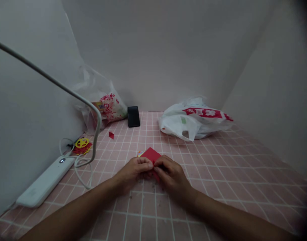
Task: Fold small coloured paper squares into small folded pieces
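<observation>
The left grip and right grip are clamped on red paper; uneven pressure or tugging could crease it crookedly or tear it.

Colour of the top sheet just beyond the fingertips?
Red: the sheet shows best in the head view.

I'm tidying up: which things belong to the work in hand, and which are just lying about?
In use:
red sheet, held by left hand and right hand
perhaps the small red piece

Apparently lying about:
black phone
left plastic bag
right plastic bag
white device
</observation>
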Demonstrator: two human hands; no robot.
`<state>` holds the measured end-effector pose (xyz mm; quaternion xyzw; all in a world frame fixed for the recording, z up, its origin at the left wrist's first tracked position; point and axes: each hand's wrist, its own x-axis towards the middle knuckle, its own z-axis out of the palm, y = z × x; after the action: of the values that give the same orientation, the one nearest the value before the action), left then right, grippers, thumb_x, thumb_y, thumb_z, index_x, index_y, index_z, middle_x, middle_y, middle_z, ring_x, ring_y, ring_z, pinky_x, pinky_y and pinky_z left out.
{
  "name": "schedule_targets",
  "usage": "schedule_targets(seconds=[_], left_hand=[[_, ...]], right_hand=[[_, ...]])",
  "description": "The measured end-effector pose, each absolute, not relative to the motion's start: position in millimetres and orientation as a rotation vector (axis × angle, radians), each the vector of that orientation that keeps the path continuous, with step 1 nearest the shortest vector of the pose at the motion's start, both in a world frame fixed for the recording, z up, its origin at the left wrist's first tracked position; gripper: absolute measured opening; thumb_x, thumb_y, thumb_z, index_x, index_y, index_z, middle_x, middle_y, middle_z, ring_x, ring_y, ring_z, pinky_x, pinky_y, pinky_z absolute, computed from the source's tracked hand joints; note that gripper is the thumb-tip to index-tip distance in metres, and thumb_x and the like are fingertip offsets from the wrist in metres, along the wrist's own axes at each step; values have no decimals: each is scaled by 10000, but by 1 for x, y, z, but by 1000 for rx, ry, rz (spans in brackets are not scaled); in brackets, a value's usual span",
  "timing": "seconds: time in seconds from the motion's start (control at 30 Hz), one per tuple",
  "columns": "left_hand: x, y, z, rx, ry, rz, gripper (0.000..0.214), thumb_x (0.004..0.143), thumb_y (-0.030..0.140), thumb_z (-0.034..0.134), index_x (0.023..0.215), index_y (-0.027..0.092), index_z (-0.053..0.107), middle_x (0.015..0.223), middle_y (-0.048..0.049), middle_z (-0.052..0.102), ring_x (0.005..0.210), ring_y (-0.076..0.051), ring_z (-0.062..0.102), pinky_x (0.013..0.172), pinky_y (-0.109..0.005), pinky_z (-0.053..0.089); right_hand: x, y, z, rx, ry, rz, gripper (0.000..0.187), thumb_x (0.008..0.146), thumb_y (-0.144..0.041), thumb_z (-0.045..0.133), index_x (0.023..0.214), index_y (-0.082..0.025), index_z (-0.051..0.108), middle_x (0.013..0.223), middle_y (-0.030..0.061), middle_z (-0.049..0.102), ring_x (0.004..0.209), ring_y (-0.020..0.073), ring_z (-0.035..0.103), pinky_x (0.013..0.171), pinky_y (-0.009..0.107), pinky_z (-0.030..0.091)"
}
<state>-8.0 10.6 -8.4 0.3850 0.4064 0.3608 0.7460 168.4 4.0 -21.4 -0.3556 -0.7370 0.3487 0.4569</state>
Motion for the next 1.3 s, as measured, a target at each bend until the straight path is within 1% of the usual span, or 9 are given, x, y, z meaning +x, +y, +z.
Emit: schedule_targets(seconds=[0.2, 0.4, 0.57, 0.7, 0.83, 0.97, 1.13, 1.3], left_hand=[[-8, 9, -7, 843, 846, 804, 197, 730, 286, 739, 723, 134, 613, 669, -9, 604, 623, -112, 565, 650, -246, 435], [-7, 9, -9, 835, 860, 809, 239, 716, 298, 761, 708, 135, 587, 654, 1, 589, 605, -104, 545, 638, -246, 416], [-6, 10, -16, 840, 874, 832, 291, 687, 325, 785, 695, 148, 554, 682, -2, 604, 635, -121, 572, 672, -269, 424], [-3, 9, -10, 851, 907, 841, 304, 670, 336, 786, 694, 152, 546, 665, 1, 601, 614, -121, 572, 674, -280, 438], [-2, 7, 1, 874, 924, 899, 237, 712, 330, 724, 747, 156, 567, 688, -3, 608, 624, -127, 573, 681, -294, 457], [-4, 7, 4, 963, 1019, 1027, 221, 708, 300, 715, 797, 171, 560, 661, 28, 582, 590, -105, 531, 632, -252, 412], [-3, 8, 3, 1087, 1018, 989, 261, 783, 395, 665, 738, 156, 570, 646, 19, 550, 594, -107, 487, 620, -253, 383], [-3, 8, 0, 1081, 1017, 958, 287, 765, 417, 680, 696, 159, 576, 609, 19, 548, 570, -110, 482, 619, -263, 386]], right_hand=[[168, 4, -20, -853, -1836, 826, 123, 882, -98, 563, 846, -193, 632, 826, 20, 616, 781, 167, 586, 716, 291, 443], [169, 3, -21, -850, -1847, 806, 128, 879, -92, 555, 832, -188, 625, 815, 25, 614, 771, 168, 583, 707, 293, 442], [168, 3, -22, -854, -1855, 805, 133, 874, -95, 556, 825, -200, 622, 807, 20, 613, 763, 169, 584, 702, 296, 448], [167, 4, -20, -871, -1827, 840, 123, 874, -117, 560, 821, -208, 624, 810, 18, 613, 758, 170, 582, 694, 295, 450], [169, 8, -19, -896, -1747, 921, 102, 884, -164, 559, 815, -206, 620, 798, 15, 605, 749, 168, 572, 688, 289, 450], [172, 13, -21, -906, -1633, 1017, 79, 879, -197, 564, 822, -201, 618, 786, 12, 593, 728, 165, 567, 664, 277, 458], [172, 13, -21, -887, -1738, 904, 105, 898, -180, 543, 834, -207, 622, 804, 21, 596, 751, 171, 569, 686, 287, 457], [171, 10, -19, -865, -1826, 796, 136, 910, -147, 517, 835, -213, 610, 796, 21, 591, 749, 174, 558, 695, 301, 440]])
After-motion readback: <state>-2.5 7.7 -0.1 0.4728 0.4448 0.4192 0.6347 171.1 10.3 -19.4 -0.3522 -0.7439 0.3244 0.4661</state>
